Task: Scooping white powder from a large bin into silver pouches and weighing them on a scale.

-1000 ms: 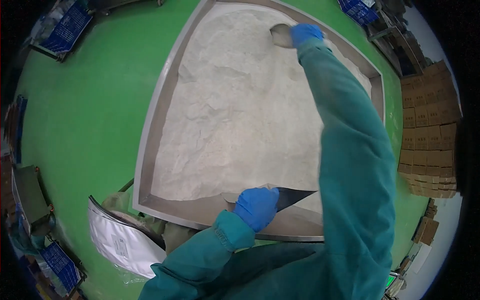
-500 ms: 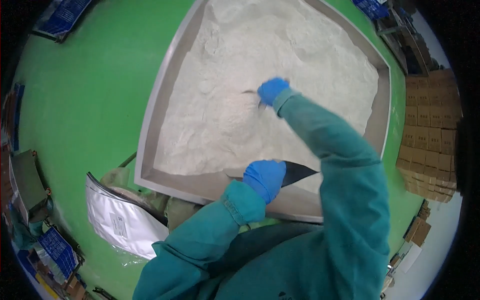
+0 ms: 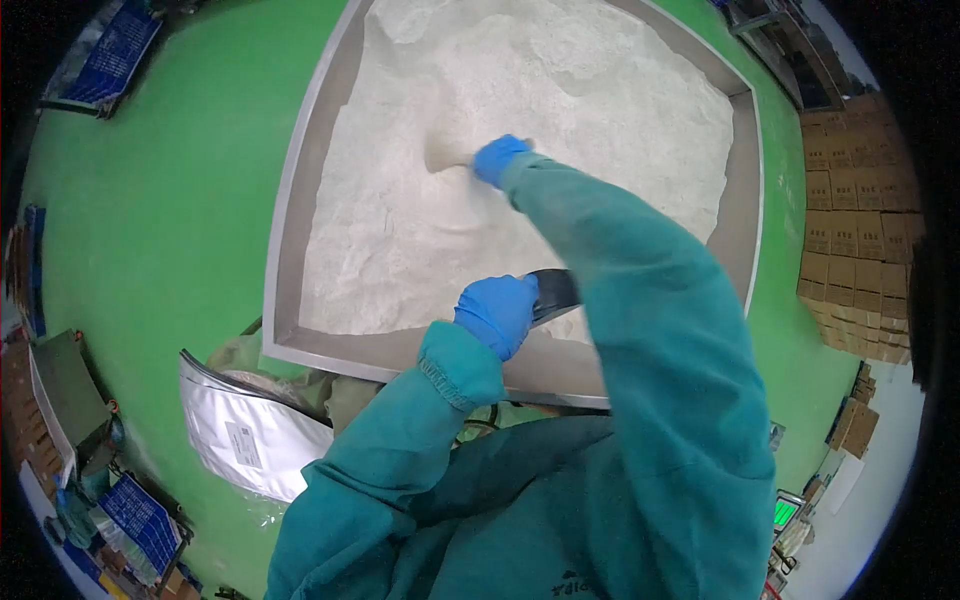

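White powder (image 3: 560, 90) fills a large metal tray (image 3: 284, 240), heaped unevenly with soft ridges. My right hand (image 3: 500, 160), blue-gloved, reaches into the middle of the powder. It is closed on a scoop (image 3: 445, 152), whose rounded, powder-coated blade points left. Nearer to me, my left hand (image 3: 497, 315), also gloved in blue, is over the tray's near edge. Its fingers grip a black piece (image 3: 553, 296) with a glossy, curved edge; my right sleeve hides part of it, and I cannot make out its kind.
A silver foil bag (image 3: 245, 430) with a white label stands by the tray's near left corner. Stacked cardboard boxes (image 3: 855, 235) line the right side. Blue crates (image 3: 110, 50) sit far left on the green floor (image 3: 170, 220). A small green-lit display (image 3: 785, 512) is at lower right.
My right hand has swung the scoop left and slightly away from me through the powder. My left hand has shifted a little up and left, still gripping the black piece.
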`<action>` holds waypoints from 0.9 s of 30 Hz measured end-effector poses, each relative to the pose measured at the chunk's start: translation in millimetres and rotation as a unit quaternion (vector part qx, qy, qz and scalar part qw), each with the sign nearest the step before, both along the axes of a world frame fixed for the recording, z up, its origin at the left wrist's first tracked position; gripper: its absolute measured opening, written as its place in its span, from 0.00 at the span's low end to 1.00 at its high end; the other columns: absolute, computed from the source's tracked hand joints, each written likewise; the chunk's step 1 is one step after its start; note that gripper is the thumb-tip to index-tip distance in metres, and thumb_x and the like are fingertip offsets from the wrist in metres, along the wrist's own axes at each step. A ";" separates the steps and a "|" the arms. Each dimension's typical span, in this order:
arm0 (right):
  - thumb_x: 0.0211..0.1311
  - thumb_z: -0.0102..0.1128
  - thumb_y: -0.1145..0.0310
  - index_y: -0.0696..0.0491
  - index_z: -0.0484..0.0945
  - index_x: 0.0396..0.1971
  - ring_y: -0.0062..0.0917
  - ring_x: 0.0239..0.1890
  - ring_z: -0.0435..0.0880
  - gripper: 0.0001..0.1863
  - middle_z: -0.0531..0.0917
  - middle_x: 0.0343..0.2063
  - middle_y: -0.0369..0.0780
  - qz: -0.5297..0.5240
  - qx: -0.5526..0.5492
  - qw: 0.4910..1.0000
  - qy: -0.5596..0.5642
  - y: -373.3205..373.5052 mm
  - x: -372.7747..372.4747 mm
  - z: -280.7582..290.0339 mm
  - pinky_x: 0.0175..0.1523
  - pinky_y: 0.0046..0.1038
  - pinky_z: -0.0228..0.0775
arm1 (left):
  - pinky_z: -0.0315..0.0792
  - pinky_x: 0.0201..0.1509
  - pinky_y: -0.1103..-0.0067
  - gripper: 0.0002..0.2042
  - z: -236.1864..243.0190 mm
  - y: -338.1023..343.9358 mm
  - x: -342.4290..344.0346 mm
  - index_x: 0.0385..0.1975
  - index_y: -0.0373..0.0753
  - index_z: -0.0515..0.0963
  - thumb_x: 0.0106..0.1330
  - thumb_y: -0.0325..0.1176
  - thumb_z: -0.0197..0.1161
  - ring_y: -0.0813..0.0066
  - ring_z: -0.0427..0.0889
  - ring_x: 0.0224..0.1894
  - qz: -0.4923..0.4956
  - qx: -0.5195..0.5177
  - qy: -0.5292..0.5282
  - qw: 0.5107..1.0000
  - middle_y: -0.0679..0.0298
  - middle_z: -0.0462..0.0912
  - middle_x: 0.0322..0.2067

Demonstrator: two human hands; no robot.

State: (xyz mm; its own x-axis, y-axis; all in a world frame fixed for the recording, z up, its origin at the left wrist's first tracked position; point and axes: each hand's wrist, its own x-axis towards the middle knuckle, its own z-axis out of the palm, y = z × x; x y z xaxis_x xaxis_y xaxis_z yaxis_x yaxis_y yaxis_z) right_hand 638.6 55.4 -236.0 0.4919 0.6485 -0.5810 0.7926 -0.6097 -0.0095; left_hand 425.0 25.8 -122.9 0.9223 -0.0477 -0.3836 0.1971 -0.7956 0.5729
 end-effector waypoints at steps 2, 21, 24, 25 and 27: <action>0.55 0.47 0.56 0.49 0.81 0.37 0.41 0.45 0.78 0.18 0.81 0.39 0.44 0.017 -0.019 0.999 -0.047 -43.7 31.1 3.8 0.45 0.56 0.64 | 0.72 0.30 0.66 0.13 11.0 -0.2 1.1 0.39 0.37 0.73 0.55 0.33 0.55 0.56 0.79 0.28 -0.015 -0.005 -0.007 1.000 0.53 0.78 0.24; 0.54 0.47 0.57 0.51 0.80 0.37 0.39 0.43 0.79 0.18 0.80 0.39 0.47 -0.150 -0.079 0.985 -0.015 -189.8 47.2 3.8 0.49 0.37 0.68 | 0.71 0.28 0.65 0.16 8.9 -6.2 -12.8 0.43 0.38 0.72 0.54 0.33 0.55 0.57 0.78 0.25 -0.015 -0.006 -0.057 0.998 0.55 0.77 0.22; 0.54 0.47 0.55 0.52 0.80 0.35 0.40 0.41 0.79 0.19 0.80 0.38 0.47 -0.148 -0.081 0.985 -0.036 -204.3 67.2 -10.3 0.47 0.37 0.70 | 0.71 0.29 0.65 0.15 20.0 -5.9 -13.7 0.41 0.38 0.72 0.53 0.34 0.56 0.57 0.79 0.26 -0.007 -0.022 -0.037 0.999 0.54 0.78 0.22; 0.53 0.48 0.53 0.52 0.80 0.35 0.40 0.39 0.80 0.20 0.80 0.37 0.46 -0.132 -0.069 0.988 -0.040 -209.4 68.0 -24.6 0.45 0.38 0.70 | 0.71 0.29 0.65 0.15 19.2 -7.5 -14.2 0.41 0.38 0.72 0.53 0.34 0.56 0.57 0.79 0.26 -0.009 -0.026 -0.036 0.999 0.54 0.78 0.22; 0.53 0.47 0.55 0.52 0.80 0.36 0.42 0.41 0.79 0.19 0.80 0.38 0.47 0.018 -0.091 0.995 -0.032 -182.8 31.5 -60.4 0.46 0.38 0.70 | 0.71 0.29 0.65 0.16 17.6 -8.2 -10.7 0.40 0.38 0.72 0.52 0.36 0.57 0.56 0.79 0.26 -0.017 -0.037 0.009 0.999 0.53 0.78 0.23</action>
State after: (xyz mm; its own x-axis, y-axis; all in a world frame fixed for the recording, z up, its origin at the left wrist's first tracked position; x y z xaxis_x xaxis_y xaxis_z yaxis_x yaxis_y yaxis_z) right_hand 670.0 -127.4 -296.4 0.5099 0.5528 -0.6590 0.8091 -0.5683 0.1493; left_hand 414.3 17.6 -105.3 0.9129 -0.1072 -0.3939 0.1819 -0.7570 0.6276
